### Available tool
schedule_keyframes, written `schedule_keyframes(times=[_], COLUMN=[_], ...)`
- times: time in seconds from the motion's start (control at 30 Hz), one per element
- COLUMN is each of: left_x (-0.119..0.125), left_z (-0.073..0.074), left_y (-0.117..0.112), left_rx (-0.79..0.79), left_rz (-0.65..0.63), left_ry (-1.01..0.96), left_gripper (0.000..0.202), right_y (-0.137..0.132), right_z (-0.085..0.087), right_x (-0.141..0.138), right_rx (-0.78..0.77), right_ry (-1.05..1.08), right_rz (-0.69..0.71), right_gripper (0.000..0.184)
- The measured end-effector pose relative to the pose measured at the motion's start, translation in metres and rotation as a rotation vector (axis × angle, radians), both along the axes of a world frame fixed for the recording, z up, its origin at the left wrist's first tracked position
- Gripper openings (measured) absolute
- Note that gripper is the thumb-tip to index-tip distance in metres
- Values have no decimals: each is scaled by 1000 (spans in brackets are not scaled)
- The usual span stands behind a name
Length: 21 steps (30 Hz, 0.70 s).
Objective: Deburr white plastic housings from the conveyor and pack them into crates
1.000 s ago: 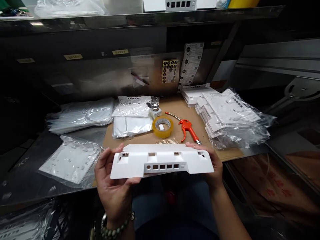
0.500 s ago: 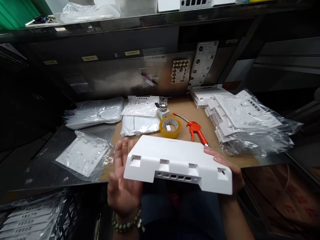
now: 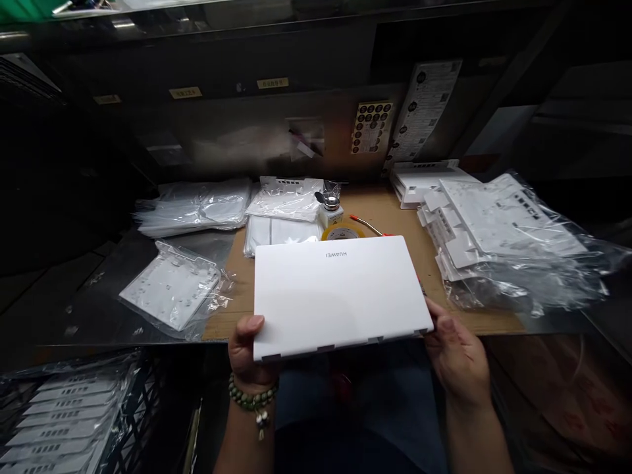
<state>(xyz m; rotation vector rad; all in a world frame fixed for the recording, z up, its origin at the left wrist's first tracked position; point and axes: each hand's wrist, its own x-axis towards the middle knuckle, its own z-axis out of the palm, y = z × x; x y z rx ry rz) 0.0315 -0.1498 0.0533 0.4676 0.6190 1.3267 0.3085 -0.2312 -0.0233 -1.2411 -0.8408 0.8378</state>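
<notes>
A crate of bagged white parts (image 3: pixel 59 415) is seen at the lower left, below the worktop (image 3: pixel 237 316). A bagged white plate (image 3: pixel 172 291) lies on the worktop's left part. The left hand (image 3: pixel 247 355) is closed on the near left corner of a white casing (image 3: pixel 338 293), held flat above the worktop's near edge. The right hand (image 3: pixel 457 352) grips its near right corner. A heap of bagged parts (image 3: pixel 508 243) lies to the right.

A brown cardboard-covered workbench (image 3: pixel 380 220) bore clear-bagged white plastic panels (image 3: pixel 498 230), a yellow tape roll (image 3: pixel 342 233), and flat plastic bags (image 3: pixel 195 205).
</notes>
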Motion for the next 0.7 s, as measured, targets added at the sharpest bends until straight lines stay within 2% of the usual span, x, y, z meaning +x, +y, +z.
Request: schedule_keyframes(times=[0.07, 0.23, 0.53, 0.7], left_x=[-1, -7, -17, -18], left_z=[-1, -5, -20, -22], left_y=[-1, -4, -3, 0], left_rx=[4, -18, 45, 105], left_rz=[22, 52, 72, 10], left_ry=[7, 15, -78, -146], left_gripper=[71, 75, 80, 80], right_y=[-7, -11, -12, -12], right_z=[-5, -5, 11, 27], right_x=[3, 2, -6, -10], right_rx=[-19, -27, 7, 24], right_ry=[40, 51, -5, -64], right_rz=[65, 92, 134, 125], right_gripper=[43, 42, 42, 41])
